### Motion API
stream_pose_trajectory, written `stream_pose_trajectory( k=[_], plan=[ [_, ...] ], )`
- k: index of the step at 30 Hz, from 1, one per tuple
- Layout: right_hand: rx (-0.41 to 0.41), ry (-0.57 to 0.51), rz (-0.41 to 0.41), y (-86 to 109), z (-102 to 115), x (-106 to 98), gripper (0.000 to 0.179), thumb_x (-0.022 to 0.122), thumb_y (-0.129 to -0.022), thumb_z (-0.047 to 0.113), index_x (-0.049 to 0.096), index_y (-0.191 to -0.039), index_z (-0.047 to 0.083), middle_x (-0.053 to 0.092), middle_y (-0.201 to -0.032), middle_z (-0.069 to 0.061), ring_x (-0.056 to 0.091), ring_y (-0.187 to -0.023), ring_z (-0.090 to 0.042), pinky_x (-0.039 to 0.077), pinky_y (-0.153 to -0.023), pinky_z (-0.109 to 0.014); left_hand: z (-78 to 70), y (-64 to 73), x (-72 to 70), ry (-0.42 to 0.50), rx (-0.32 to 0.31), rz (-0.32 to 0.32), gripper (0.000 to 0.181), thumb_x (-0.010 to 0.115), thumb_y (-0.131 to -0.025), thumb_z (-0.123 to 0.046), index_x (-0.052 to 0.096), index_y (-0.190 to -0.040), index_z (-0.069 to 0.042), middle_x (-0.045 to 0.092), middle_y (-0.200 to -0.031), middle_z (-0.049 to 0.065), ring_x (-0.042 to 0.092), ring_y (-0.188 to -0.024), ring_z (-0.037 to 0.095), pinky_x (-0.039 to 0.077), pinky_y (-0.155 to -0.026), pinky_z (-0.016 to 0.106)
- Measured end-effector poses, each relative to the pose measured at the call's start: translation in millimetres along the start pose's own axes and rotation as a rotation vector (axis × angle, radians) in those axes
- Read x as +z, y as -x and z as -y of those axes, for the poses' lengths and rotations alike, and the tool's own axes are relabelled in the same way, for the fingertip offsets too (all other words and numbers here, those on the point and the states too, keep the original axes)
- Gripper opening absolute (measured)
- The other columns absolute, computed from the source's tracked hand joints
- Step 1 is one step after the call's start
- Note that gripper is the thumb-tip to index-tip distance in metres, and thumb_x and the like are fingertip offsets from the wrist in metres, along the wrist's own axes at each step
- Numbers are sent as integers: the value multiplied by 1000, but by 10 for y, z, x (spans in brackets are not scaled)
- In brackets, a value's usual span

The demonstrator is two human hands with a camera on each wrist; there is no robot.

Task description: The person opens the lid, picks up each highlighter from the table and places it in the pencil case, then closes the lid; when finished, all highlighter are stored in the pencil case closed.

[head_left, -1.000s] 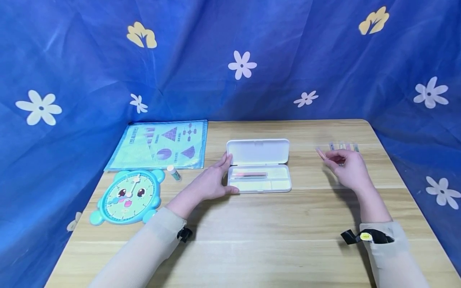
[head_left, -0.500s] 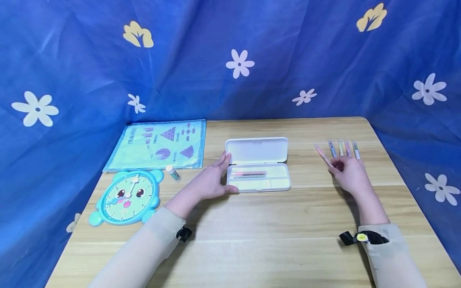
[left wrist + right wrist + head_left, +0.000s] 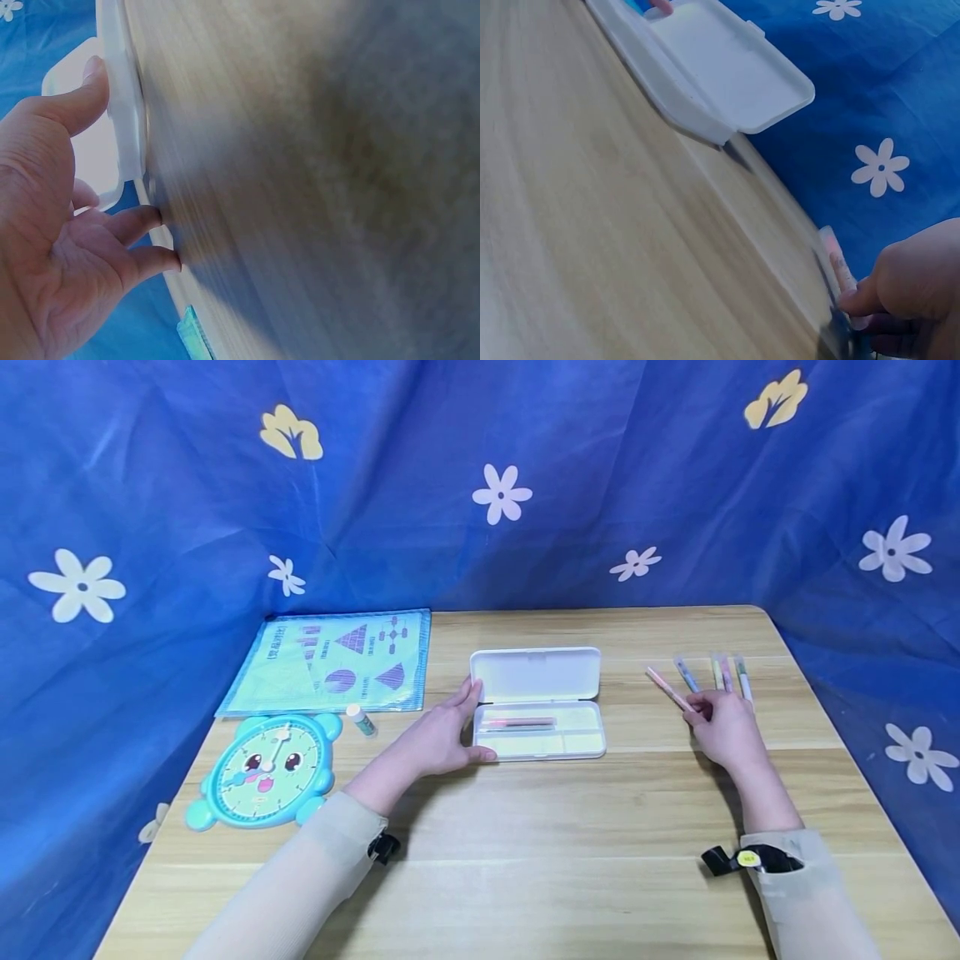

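A white pencil case (image 3: 537,675) lies with its lid raised in the middle of the table. A pink pen (image 3: 517,723) lies in its back compartment. My left hand (image 3: 442,735) holds the case's left end, thumb at the front edge and a finger at the lid; in the left wrist view other fingertips (image 3: 169,261) touch the table. My right hand (image 3: 723,727) pinches another pink pen (image 3: 666,687) between thumb and finger, pointing away to the left. A blue pen (image 3: 686,675) slants against its fingers; whether they grip it is hidden. Yellow, purple and green pens (image 3: 742,675) lie just behind.
At the left are a blue toy clock (image 3: 267,770), a glue stick (image 3: 362,720) and a light blue printed pouch (image 3: 330,664). A blue flowered cloth (image 3: 420,527) hangs behind the wooden table (image 3: 555,860).
My right hand has come down to the row of pens with the pink pen. The blue pen has tilted left, away from the others. The left hand and case stay put.
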State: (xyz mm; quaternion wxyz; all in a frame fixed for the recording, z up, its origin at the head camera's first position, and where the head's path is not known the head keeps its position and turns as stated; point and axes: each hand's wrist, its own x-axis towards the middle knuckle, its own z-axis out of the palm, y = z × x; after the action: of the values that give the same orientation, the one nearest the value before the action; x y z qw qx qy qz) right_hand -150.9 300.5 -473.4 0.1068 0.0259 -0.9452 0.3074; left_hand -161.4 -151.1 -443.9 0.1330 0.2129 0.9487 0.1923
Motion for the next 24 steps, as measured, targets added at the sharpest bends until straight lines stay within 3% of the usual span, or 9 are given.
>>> stream_pose_trajectory(
  k=[7,14,24],
  plan=[
    [-43,-67,-80,-24,132,-88,16,74,-94,-4,76,-109,-10,72,-89,-21,64,-76,-29,43,-66,-23,-14,7,-6,5,-5,1,128,84,-81,-64,7,-170,-13,4,-174,14,36,-149,46,30,-124,51],
    [-60,-93,-140,-69,325,-189,13,70,-96,-4,76,-107,-7,68,-90,-18,59,-82,-28,41,-73,-30,-19,5,-5,9,-4,-9,128,85,-81,-63,9,-170,-12,6,-173,14,33,-151,45,28,-124,51],
    [-131,-174,-212,-107,713,-334,13,72,-93,-6,76,-106,-6,67,-90,-17,60,-83,-27,42,-76,-28,-17,12,-5,12,1,-14,128,86,-81,-62,9,-170,-11,7,-173,15,34,-150,45,29,-124,51]
  ],
)
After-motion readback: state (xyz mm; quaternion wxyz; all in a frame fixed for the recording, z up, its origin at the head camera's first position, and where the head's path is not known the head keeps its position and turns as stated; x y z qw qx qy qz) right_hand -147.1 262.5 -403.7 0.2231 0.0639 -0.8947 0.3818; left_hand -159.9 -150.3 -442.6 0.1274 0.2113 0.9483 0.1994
